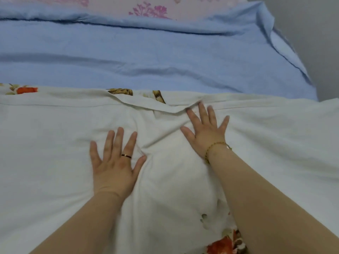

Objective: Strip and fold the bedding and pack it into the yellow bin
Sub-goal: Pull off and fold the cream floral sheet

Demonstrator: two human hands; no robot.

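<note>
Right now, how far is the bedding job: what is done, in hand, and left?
Done: the white flowered cover lies folded over, plain side up, with print peeking out under its hem. In hand: the left hand and right hand press flat on its creases. Left: further folds, the blue sheet and pink flowered cloth still on the bed, and packing; no yellow bin is in view.

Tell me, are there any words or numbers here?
None: no words, numbers or labels show. The white flower-printed quilt cover, the light blue bed sheet and the pink flowered fabric carry only patterns. The dark ring on the left hand and gold bracelet on the right hand show no writing.
</note>
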